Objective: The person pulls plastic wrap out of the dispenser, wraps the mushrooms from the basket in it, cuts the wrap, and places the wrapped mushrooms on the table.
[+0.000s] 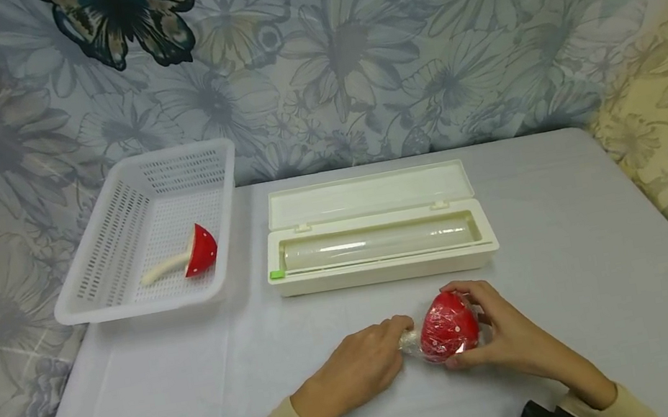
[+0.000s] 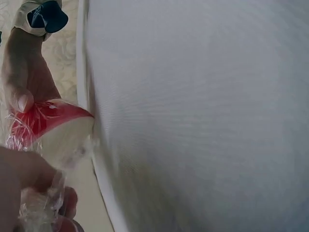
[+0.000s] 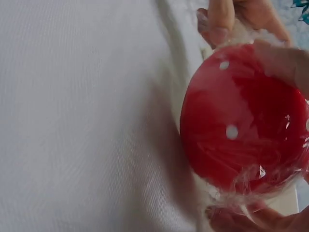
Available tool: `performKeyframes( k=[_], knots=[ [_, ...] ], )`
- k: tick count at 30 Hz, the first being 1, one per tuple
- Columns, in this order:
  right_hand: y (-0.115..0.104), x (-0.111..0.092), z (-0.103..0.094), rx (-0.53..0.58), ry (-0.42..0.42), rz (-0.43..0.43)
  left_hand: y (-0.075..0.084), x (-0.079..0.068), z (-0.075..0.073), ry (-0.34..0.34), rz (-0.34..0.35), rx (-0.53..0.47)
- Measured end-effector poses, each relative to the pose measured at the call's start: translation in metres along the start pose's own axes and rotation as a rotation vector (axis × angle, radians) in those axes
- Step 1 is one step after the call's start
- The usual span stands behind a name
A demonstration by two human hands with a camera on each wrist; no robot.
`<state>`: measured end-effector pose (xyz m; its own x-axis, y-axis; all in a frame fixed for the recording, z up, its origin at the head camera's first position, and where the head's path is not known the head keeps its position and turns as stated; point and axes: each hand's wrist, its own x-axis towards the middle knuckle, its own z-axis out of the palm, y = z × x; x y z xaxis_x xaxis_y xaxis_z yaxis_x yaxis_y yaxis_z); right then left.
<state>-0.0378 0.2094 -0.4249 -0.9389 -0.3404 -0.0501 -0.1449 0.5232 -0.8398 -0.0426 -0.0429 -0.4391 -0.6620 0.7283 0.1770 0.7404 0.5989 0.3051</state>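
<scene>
Between both hands is a toy mushroom (image 1: 450,327) with a red, white-dotted cap, covered in wrinkled clear cling film. My left hand (image 1: 361,363) grips its film-wrapped stem, with film bunched around the fingers in the left wrist view. Fingers and thumb of my right hand (image 1: 513,329) curl round the cap from the right. In the right wrist view the film over the cap (image 3: 241,116) is tight and shiny on top and crumpled at the lower edge. The cream underside (image 2: 65,137) faces the left hand.
Behind the hands stands a cream cling film dispenser (image 1: 383,271), lid raised, a clear roll inside and a green slider at its left end. A white perforated basket (image 1: 95,313) at the left holds another red-capped mushroom (image 1: 201,250). Patterned fabric hangs behind the white-covered table (image 1: 581,235).
</scene>
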Motion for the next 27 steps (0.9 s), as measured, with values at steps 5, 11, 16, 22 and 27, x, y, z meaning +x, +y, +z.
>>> performKeyframes(
  k=[5, 11, 16, 22, 27],
  knots=[
    [0.000, 0.002, -0.002, 0.059, -0.038, 0.067, -0.005, -0.004, -0.002, -0.024, 0.050, 0.006],
    [0.004, 0.002, -0.003, 0.084, -0.049, 0.113, -0.012, -0.007, -0.002, 0.095, 0.112, 0.067],
    [0.006, 0.002, -0.002, 0.048, -0.012, 0.061, -0.013, -0.009, -0.001, 0.090, 0.073, 0.066],
    [0.010, 0.002, -0.004, -0.050, 0.045, -0.021, -0.016, -0.010, -0.005, -0.108, -0.018, -0.223],
    [0.013, 0.003, -0.010, -0.059, 0.071, -0.118, -0.024, -0.011, -0.013, -0.212, -0.081, -0.495]
  ],
)
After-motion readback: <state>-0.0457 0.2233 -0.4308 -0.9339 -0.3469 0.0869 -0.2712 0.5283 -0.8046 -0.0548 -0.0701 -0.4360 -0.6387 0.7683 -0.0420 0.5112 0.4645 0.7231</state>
